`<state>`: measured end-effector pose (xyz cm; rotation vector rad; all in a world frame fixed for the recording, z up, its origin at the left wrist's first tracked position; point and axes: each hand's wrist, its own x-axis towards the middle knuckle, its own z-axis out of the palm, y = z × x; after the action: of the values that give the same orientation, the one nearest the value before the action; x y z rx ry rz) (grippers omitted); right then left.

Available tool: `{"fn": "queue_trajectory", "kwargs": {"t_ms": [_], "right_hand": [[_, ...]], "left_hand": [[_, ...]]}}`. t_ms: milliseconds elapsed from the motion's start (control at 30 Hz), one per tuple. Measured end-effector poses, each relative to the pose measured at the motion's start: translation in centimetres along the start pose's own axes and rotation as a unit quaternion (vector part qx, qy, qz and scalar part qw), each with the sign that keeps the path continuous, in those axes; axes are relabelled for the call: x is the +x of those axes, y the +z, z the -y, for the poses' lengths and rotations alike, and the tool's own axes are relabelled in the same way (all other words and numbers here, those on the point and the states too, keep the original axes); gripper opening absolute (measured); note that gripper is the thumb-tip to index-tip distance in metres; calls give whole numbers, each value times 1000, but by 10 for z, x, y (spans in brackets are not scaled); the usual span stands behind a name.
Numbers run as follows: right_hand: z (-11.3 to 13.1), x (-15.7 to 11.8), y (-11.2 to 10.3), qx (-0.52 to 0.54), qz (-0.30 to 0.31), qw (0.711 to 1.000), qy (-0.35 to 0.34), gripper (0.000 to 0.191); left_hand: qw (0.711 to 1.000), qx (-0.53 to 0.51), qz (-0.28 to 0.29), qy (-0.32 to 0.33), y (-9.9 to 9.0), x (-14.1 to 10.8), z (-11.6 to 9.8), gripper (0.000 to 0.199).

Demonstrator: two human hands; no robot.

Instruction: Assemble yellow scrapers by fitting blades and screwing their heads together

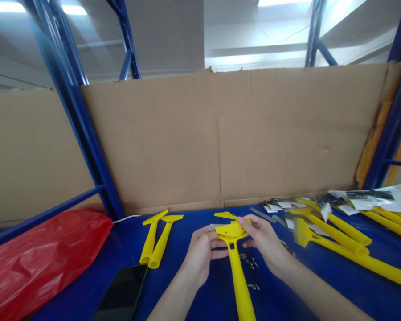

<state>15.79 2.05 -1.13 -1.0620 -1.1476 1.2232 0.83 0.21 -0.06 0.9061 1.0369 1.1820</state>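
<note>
A yellow scraper [238, 272] with a wide flat head and a long round handle points toward me, low in the middle of the head view. My left hand [200, 249] grips the left end of its head, fingers partly behind it. A small shiny metal piece [214, 226] shows by the left fingertips. With thumb and fingers, my right hand [262, 236] pinches the head's right end. Just beyond lies a loose yellow plate [226, 215]. Several small screws and nuts [250, 263] are scattered on the blue table to the right of the handle.
Two yellow handles [161, 240] and a black phone [123, 292] lie left, near a red plastic bag [50, 263]. Several yellow scrapers [350, 256] and packets [370, 198] are piled right. Thin metal blades [263, 215] lie behind my right hand. Cardboard [173, 147] walls the back.
</note>
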Motion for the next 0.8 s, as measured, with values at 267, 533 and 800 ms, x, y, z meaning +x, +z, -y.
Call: {"fn": "queue_trajectory", "kwargs": {"t_ms": [267,533,800], "right_hand": [[-6,-3,2,10,-35,999,21,28],[-7,-1,3,10,-45,999,21,25],[-9,1,-2,24,-44,999,9,26]], "left_hand": [[1000,-1,-18,-8,-1,1,4,20],[1000,9,2,8,-2,2,7,19],[999,2,50,7,0,2,4,17]]}}
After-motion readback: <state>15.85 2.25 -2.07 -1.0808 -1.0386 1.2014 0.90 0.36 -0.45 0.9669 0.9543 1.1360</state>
